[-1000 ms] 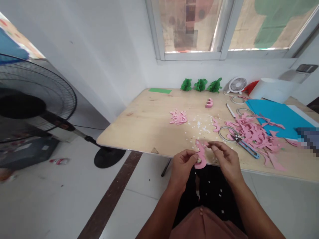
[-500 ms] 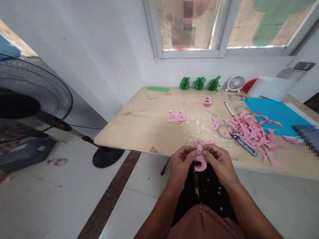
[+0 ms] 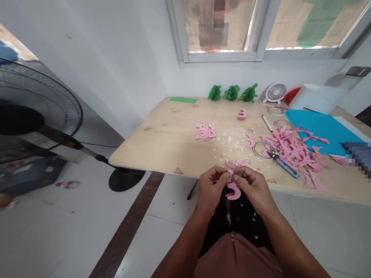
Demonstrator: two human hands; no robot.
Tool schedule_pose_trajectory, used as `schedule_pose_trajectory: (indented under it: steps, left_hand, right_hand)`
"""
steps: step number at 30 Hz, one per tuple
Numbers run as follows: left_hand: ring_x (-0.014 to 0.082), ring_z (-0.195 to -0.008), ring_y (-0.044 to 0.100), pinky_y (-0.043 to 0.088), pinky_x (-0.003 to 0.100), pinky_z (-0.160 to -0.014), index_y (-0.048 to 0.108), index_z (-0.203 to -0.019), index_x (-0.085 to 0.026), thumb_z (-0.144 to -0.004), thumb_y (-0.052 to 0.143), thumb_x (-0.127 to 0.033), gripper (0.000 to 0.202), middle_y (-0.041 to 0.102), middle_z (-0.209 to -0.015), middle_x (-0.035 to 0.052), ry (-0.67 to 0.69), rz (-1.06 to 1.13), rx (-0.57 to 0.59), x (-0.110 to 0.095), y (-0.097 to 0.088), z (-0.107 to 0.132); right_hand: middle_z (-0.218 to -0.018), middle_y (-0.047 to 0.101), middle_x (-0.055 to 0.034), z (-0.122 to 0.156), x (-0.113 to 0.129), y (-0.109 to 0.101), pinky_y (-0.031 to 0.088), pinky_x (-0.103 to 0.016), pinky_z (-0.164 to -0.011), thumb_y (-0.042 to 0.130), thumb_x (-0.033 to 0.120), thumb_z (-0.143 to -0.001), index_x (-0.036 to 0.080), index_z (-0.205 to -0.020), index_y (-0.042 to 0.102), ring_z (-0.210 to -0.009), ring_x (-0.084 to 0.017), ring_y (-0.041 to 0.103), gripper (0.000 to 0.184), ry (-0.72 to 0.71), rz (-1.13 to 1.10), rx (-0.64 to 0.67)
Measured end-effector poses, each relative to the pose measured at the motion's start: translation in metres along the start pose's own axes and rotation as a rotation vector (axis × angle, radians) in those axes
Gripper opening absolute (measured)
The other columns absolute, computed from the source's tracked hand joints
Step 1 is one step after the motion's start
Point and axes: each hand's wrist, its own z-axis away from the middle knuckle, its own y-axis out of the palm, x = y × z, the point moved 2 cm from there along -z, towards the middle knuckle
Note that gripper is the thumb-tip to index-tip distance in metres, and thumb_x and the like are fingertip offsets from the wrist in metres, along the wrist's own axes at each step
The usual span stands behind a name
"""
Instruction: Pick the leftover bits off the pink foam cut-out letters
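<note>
At the table's front edge, my left hand and my right hand are pinched close together. Between their fingertips is a pink curved cut-out, its rounded lower end showing below the fingers and its middle partly covered. A tiny pale bit seems to sit at the fingertips, too small to name. Just beyond my hands, more pink curved cut-outs lie on the table. Another pink cut-out rests farther back, among scattered small white bits.
Blue-handled thread snips, tape-like rings and pink scraps lie to the right, beside blue sheets and a white pen. A pink pile sits left of centre. Green paper shapes and a small fan stand behind.
My fingertips have drawn closer together over the middle of the pink cut-out. The whole view has shifted slightly; the other things on the table lie as before.
</note>
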Motion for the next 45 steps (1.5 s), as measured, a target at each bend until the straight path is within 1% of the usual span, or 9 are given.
schedule_pose_trajectory:
  steps: [4, 8, 18, 21, 25, 28, 32, 38, 45]
  left_hand:
    - [0.0119, -0.066, 0.057, 0.046, 0.024, -0.066, 0.065, -0.072, -0.015, -0.066, 0.067, -0.027, 0.013, 0.064, -0.069, 0.0010, 0.006, 0.016, 0.010, -0.001, -0.001, 0.000]
    - [0.0111, -0.063, 0.056, 0.045, 0.022, -0.064, 0.063, -0.067, -0.015, -0.064, 0.069, -0.026, 0.012, 0.062, -0.065, 0.0001, 0.005, 0.031, -0.004, -0.003, -0.001, -0.002]
    - [0.0106, -0.060, 0.055, 0.044, 0.022, -0.062, 0.062, -0.066, -0.015, -0.065, 0.068, -0.026, 0.013, 0.060, -0.062, -0.0010, -0.009, 0.016, 0.002, 0.000, 0.000, -0.001]
    - [0.0129, -0.067, 0.057, 0.045, 0.025, -0.067, 0.064, -0.075, -0.017, -0.069, 0.064, -0.026, 0.011, 0.064, -0.071, 0.0010, 0.122, -0.106, -0.031, -0.001, -0.002, 0.001]
    - [0.0169, -0.078, 0.058, 0.044, 0.028, -0.074, 0.066, -0.080, -0.020, -0.073, 0.060, -0.023, 0.010, 0.064, -0.078, 0.0045, 0.439, -0.397, -0.151, -0.007, -0.005, 0.009]
    - [0.0191, -0.082, 0.057, 0.044, 0.031, -0.076, 0.068, -0.080, -0.021, -0.075, 0.059, -0.021, 0.011, 0.063, -0.081, 0.0068, 0.614, -0.560, -0.149, -0.007, -0.005, 0.013]
    - [0.0192, -0.082, 0.056, 0.044, 0.032, -0.075, 0.068, -0.087, -0.020, -0.076, 0.057, -0.018, 0.016, 0.063, -0.083, 0.0083, 0.746, -0.751, -0.138, -0.006, -0.003, 0.013]
    - [0.0184, -0.080, 0.057, 0.045, 0.032, -0.073, 0.068, -0.088, -0.019, -0.078, 0.056, -0.019, 0.016, 0.064, -0.081, 0.0073, 0.814, -0.843, -0.112, -0.007, -0.003, 0.012]
    - [0.0157, -0.077, 0.059, 0.047, 0.031, -0.072, 0.067, -0.084, -0.018, -0.078, 0.057, -0.019, 0.012, 0.065, -0.080, 0.0048, 0.675, -0.732, -0.059, -0.008, -0.006, 0.010]
  right_hand:
    - [-0.068, 0.059, -0.0021, 0.000, 0.000, 0.000, 0.044, -0.025, -0.058, 0.057, 0.036, -0.076, 0.017, -0.078, 0.061, -0.063, -0.015, 0.053, 0.020, 0.003, 0.032, 0.002]
    - [-0.069, 0.058, -0.0021, 0.001, 0.002, -0.001, 0.043, -0.026, -0.059, 0.056, 0.035, -0.076, 0.017, -0.079, 0.061, -0.065, -0.015, 0.053, 0.019, 0.010, 0.046, 0.019]
    - [-0.069, 0.061, -0.0026, 0.002, 0.003, 0.000, 0.045, -0.026, -0.060, 0.057, 0.034, -0.077, 0.016, -0.078, 0.064, -0.064, -0.015, 0.055, 0.019, -0.012, 0.061, 0.016]
    - [-0.069, 0.061, -0.0025, 0.002, 0.003, 0.000, 0.045, -0.027, -0.061, 0.058, 0.034, -0.076, 0.016, -0.076, 0.064, -0.065, -0.016, 0.056, 0.019, -0.012, 0.050, -0.003]
    - [-0.069, 0.061, -0.0031, 0.002, 0.003, -0.002, 0.046, -0.028, -0.063, 0.058, 0.035, -0.076, 0.017, -0.076, 0.063, -0.066, -0.017, 0.056, 0.019, -0.012, 0.066, -0.045]
    - [-0.070, 0.063, -0.0030, 0.003, 0.006, -0.001, 0.047, -0.028, -0.063, 0.057, 0.036, -0.076, 0.017, -0.075, 0.063, -0.067, -0.017, 0.058, 0.019, -0.029, 0.099, -0.065]
    - [-0.069, 0.064, -0.0015, 0.004, 0.010, 0.000, 0.047, -0.026, -0.064, 0.055, 0.034, -0.077, 0.018, -0.073, 0.064, -0.067, -0.017, 0.060, 0.019, -0.082, 0.170, -0.087]
    - [-0.078, 0.066, -0.0043, 0.005, 0.009, -0.002, 0.047, -0.028, -0.069, 0.054, 0.034, -0.080, 0.018, -0.079, 0.065, -0.076, -0.019, 0.060, 0.019, -0.166, 0.276, -0.067]
    - [-0.082, 0.067, -0.0042, 0.006, 0.009, -0.003, 0.045, -0.029, -0.074, 0.054, 0.029, -0.081, 0.019, -0.082, 0.064, -0.080, -0.019, 0.061, 0.014, -0.229, 0.312, -0.037]
